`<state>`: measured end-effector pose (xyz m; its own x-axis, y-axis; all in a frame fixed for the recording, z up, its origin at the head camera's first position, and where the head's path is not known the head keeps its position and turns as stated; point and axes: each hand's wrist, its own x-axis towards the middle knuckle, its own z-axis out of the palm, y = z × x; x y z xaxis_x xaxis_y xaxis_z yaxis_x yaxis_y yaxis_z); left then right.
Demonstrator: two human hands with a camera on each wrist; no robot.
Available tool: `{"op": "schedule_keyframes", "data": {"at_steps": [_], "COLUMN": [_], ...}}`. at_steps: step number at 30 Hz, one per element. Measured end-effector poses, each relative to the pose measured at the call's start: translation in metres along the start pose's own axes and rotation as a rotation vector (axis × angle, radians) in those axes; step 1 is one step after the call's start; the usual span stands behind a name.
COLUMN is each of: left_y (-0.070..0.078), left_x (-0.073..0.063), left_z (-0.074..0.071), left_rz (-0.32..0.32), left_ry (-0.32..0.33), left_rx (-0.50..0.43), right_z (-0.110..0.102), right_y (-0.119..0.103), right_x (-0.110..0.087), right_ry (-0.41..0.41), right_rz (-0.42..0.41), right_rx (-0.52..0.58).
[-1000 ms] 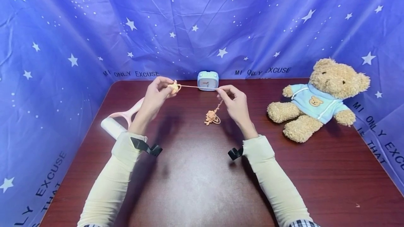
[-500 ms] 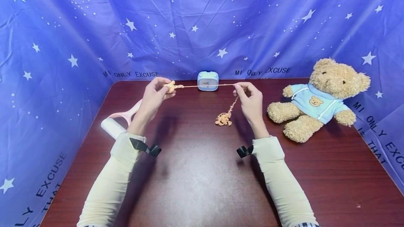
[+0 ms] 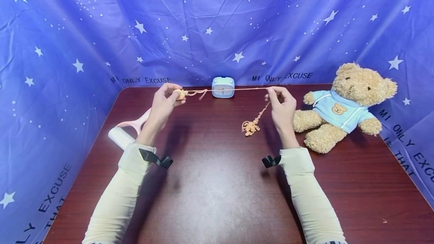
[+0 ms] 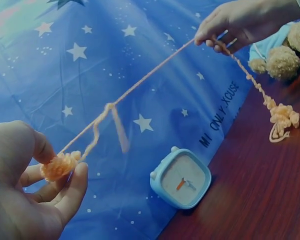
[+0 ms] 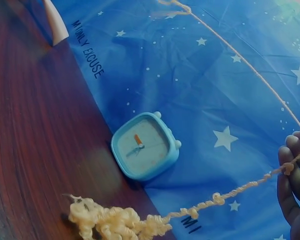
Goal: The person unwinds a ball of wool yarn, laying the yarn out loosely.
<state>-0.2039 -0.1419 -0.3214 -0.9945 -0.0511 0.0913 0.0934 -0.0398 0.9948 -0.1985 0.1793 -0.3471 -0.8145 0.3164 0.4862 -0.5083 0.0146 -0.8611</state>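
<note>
A small clump of orange yarn (image 4: 60, 167) is pinched between the thumb and fingers of my left hand (image 3: 162, 102). From it a thin strand (image 3: 237, 89) runs taut to my right hand (image 3: 285, 105), whose thumb and fingers pinch it. Near the left-hand clump a loop and a loose tail stick out from the strand, clearest in the left wrist view. Below my right hand hangs a kinked length of the same yarn, ending in a curly, tangled bundle (image 3: 251, 128). Whether that bundle touches the table is hard to tell.
A light-blue alarm clock (image 3: 223, 87) stands at the table's back edge, behind the strand. On the right sits a teddy bear (image 3: 342, 108) in a blue hoodie, partly behind my right hand. A white roller with a pink handle (image 3: 121, 138) lies left of my left forearm.
My right hand has moved steadily right, drawing the strand longer, and the hanging bundle has moved with it. A loop and tail now show by the left-hand clump. My left hand has shifted slightly left.
</note>
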Motion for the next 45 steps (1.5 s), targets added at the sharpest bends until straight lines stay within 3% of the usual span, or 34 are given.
{"op": "schedule_keyframes", "data": {"at_steps": [3,11,14,16,22,32,36,41,45], "left_y": [-0.001,-0.003,-0.002,-0.001,0.001,-0.004,-0.004,-0.003,-0.004], "left_x": [0.001,0.005,0.006,0.005,0.003,0.001,0.001,0.003,0.003], "left_z": [-0.001,-0.004,-0.005,-0.006,-0.006,-0.007,-0.005,-0.005,-0.006], "left_rz": [0.018,0.027,0.018,0.010,-0.016,0.004,0.026,0.052,0.014], "left_ry": [0.032,0.217,0.247,0.236,0.172,0.110,0.119,0.144,0.148], "left_rx": [-0.018,-0.050,-0.042,-0.019,0.180,0.316,0.246,0.054,-0.102], "right_z": [-0.004,-0.012,-0.013,-0.015,-0.019,-0.018,-0.015,-0.013,-0.013], "right_y": [0.000,0.002,0.000,0.004,0.021,0.018,0.006,-0.001,-0.001], "right_x": [0.001,0.005,0.004,0.006,0.009,0.006,0.002,0.000,-0.001], "right_ry": [0.023,0.087,0.094,0.096,0.101,0.083,0.081,0.082,0.080], "right_rz": [-0.015,-0.022,-0.022,-0.020,-0.031,-0.013,-0.013,-0.006,-0.005], "right_rx": [-0.004,0.051,0.047,0.048,0.033,0.035,0.022,0.014,-0.004]}}
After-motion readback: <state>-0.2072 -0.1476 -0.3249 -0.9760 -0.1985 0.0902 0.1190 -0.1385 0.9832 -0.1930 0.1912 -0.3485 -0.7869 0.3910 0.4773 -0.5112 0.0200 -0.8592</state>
